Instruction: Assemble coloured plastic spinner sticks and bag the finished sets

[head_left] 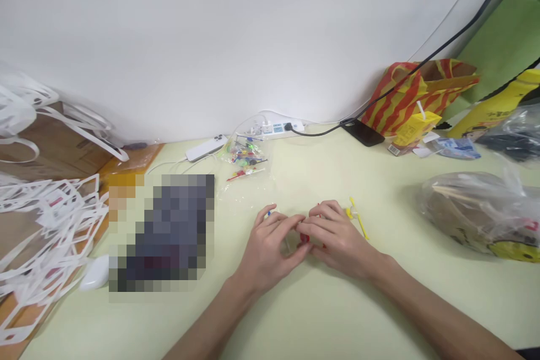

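My left hand [270, 247] and my right hand [335, 236] meet at the middle of the pale green table [295, 315], fingertips touching. Between them they pinch a small red piece [304, 238], mostly hidden by the fingers. A small blue-tipped bit [269, 214] shows by my left index finger. A yellow plastic stick piece [358, 217] lies on the table just right of my right hand. A clear bag of small coloured parts [243, 158] lies farther back.
A pile of white paper strips [46, 208] and a cardboard box fill the left. A white mouse [96, 273], a power strip [276, 128], a phone [363, 132], a striped bag [415, 90] and plastic bags [481, 211] on the right surround the work spot.
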### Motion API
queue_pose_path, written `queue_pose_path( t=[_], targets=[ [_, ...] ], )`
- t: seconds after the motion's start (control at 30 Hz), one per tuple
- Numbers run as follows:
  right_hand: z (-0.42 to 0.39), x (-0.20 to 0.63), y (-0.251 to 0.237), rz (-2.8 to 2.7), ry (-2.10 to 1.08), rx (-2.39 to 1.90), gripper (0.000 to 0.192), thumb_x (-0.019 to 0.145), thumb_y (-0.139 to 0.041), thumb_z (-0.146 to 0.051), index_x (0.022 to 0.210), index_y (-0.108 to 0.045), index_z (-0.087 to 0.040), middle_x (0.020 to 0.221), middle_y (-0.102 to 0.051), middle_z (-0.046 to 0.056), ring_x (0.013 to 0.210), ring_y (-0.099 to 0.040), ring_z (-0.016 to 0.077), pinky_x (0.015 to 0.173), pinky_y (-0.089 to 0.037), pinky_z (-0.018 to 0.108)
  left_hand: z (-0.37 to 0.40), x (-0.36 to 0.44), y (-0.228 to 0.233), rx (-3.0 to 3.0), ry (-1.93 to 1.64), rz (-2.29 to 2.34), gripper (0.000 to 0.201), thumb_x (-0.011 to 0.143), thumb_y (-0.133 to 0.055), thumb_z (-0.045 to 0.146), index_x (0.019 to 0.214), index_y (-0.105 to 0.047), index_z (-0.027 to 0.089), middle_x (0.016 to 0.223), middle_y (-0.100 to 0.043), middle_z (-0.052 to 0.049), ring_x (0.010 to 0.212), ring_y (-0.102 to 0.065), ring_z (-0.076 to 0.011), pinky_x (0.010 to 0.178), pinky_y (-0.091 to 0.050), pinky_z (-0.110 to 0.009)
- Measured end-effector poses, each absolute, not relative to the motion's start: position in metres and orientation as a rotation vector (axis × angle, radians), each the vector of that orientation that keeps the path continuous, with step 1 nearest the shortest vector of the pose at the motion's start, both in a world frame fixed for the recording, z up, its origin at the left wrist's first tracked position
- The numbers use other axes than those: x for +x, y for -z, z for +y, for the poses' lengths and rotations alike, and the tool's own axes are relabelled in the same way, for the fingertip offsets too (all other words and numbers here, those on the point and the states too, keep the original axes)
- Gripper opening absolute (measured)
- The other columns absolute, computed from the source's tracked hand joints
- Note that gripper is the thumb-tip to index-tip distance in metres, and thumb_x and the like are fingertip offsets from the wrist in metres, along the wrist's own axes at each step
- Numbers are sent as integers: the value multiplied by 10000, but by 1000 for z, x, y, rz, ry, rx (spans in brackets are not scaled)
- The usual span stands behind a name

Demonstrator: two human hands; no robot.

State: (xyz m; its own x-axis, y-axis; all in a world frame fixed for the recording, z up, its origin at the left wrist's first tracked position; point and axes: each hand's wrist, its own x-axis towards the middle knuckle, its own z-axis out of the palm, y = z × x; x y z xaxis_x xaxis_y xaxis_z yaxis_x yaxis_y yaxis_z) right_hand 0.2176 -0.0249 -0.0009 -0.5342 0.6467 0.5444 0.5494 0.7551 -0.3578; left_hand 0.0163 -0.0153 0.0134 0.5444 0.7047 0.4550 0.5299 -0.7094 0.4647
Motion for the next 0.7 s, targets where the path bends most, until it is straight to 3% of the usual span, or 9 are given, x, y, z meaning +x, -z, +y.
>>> queue_pose_path(
  t=[0.13,0.3,0.4,0.5,0.7],
  targets=[
    [-25,216,-1,-2283,-208,-900,272,901,-540,-96,1138,-590,-218,992,-720,53,942,-560,225,875,-391,417,-16,19,-13,2447,-950,1016,315,887,-644,206,1196,-593,238,1007,-743,-13,853,-683,-162,1091,-426,-499],
    [-23,229,-13,-2225,-164,-960,287,893,-670,-292,1155,-582,-217,1053,-700,79,952,-547,245,879,-378,438,-10,15,-9,2409,-1075,1018,272,917,-623,190,1185,-606,231,972,-737,-23,867,-681,-169,1003,-494,-454],
    [-20,240,-18,-2152,-84,-1138,134,936,-592,-231,1065,-625,-230,1006,-676,78,930,-533,243,844,-354,441,-7,9,-7,2342,-1149,1007,225,936,-607,180,1154,-632,230,1039,-725,-40,953,-676,-175,896,-549,-363],
    [-15,245,-17,-2187,-84,-1289,137,953,-536,-200,976,-662,-247,1063,-645,78,980,-512,255,844,-334,448,-5,5,-7,2279,-1186,992,239,953,-578,154,1173,-631,231,1123,-708,-44,1033,-667,-162,898,-560,-308],
    [-14,243,-11,-2271,-112,-1425,74,893,-637,-269,836,-675,-244,1185,-592,69,1117,-469,292,936,-320,494,-6,3,-8,2299,-1174,959,242,963,-552,151,1174,-637,233,1132,-705,-56,1046,-665,-179,906,-571,-332]
  ],
)
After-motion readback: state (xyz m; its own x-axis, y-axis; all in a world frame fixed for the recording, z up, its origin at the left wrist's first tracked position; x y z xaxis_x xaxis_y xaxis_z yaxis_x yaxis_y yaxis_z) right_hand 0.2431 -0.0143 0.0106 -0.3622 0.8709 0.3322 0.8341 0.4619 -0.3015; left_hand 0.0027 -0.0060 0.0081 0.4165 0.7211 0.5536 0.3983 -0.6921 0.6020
